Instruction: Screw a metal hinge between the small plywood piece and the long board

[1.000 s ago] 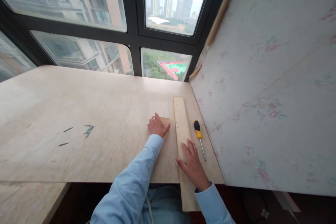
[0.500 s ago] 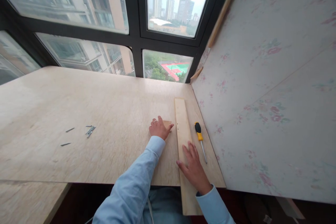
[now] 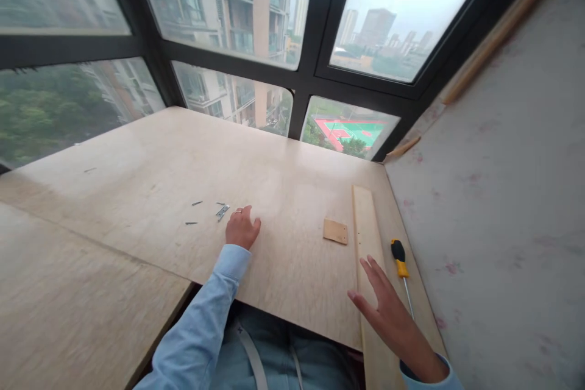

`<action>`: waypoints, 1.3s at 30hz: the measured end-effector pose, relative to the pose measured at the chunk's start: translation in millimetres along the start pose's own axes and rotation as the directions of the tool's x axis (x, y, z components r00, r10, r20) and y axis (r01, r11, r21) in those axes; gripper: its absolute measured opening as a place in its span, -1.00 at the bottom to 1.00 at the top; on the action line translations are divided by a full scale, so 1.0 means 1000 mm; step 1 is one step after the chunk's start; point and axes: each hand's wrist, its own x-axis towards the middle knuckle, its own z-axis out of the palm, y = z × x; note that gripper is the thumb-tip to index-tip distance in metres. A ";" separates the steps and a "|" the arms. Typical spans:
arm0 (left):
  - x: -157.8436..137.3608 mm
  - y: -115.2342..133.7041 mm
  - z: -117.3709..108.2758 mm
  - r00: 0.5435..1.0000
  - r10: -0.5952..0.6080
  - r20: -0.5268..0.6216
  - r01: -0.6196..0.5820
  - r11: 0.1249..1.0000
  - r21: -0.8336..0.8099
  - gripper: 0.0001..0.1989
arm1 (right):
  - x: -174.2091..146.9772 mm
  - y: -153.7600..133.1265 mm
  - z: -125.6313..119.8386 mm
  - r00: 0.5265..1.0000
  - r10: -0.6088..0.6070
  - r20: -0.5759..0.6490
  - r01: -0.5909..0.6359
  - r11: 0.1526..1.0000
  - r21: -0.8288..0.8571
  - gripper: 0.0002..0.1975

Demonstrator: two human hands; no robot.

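My left hand [image 3: 242,228], with a ring on one finger, is low over the table just right of a small metal hinge [image 3: 222,212]. Its thumb stands apart from the bent fingers and nothing shows in it. Several screws lie by the hinge, among them one screw [image 3: 191,223] to its left. My right hand [image 3: 388,311] is open with fingers spread, over the long pale wooden plank [image 3: 369,219]; I cannot tell if it touches. A small thin wooden piece [image 3: 335,231] with holes lies flat, left of the plank.
A yellow and black screwdriver [image 3: 399,258] lies between the plank and the papered wall [image 3: 493,213]. The marbled tabletop [image 3: 283,195] runs back to the dark window frame [image 3: 304,88]. The plank's near end sticks out past the table's front edge.
My left hand has left the small wooden piece and moved left toward the hinge and screws. My right hand still hovers about the plank. The view has turned left.
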 end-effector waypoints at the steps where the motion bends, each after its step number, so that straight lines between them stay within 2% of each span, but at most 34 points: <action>1: 0.003 -0.015 -0.008 0.999 -0.031 -0.025 0.031 0.999 0.009 -0.58 | 0.004 -0.004 0.004 1.000 -0.024 0.001 0.024 1.000 -0.009 -0.33; 5: 0.014 -0.067 -0.032 0.990 -0.130 -0.056 0.131 0.991 0.018 -0.63 | 0.025 -0.029 0.027 0.996 -0.094 0.006 0.094 0.995 -0.038 -0.38; 8: 0.021 -0.087 -0.039 0.991 -0.131 -0.011 0.131 0.991 -0.004 -0.64 | 0.047 -0.061 0.047 0.980 -0.180 0.080 0.181 0.983 -0.007 -0.46; 13: 0.035 -0.093 -0.035 0.994 -0.092 0.058 0.093 0.996 -0.012 -0.66 | 0.099 -0.125 0.084 0.933 -0.336 0.131 0.329 0.942 0.072 -0.59; 18: 0.050 -0.093 -0.032 0.985 -0.075 0.155 0.078 0.997 -0.018 -0.68 | 0.140 -0.166 0.124 0.878 -0.477 0.036 0.472 0.875 0.104 -0.75; 22: 0.061 -0.093 -0.030 0.968 -0.089 0.237 0.088 0.996 0.017 -0.73 | 0.149 -0.174 0.145 0.905 -0.404 -0.135 0.422 0.891 0.169 -0.79; 24: 0.064 -0.093 -0.028 0.965 -0.088 0.247 0.085 0.996 0.021 -0.73 | 0.148 -0.173 0.149 0.911 -0.373 -0.175 0.405 0.889 0.216 -0.79; 27: 0.064 -0.094 -0.027 0.969 -0.073 0.236 0.072 0.997 0.014 -0.68 | 0.146 -0.169 0.149 0.911 -0.373 -0.179 0.411 0.862 0.297 -0.79; 33: 0.061 -0.094 -0.025 0.970 0.043 0.241 -0.039 0.999 -0.020 -0.72 | 0.149 -0.164 0.148 0.918 -0.342 -0.199 0.394 0.844 0.365 -0.80; 39: 0.059 -0.090 -0.025 0.978 0.115 0.171 -0.103 0.991 -0.083 -0.59 | 0.151 -0.163 0.150 0.919 -0.330 -0.215 0.391 0.831 0.395 -0.80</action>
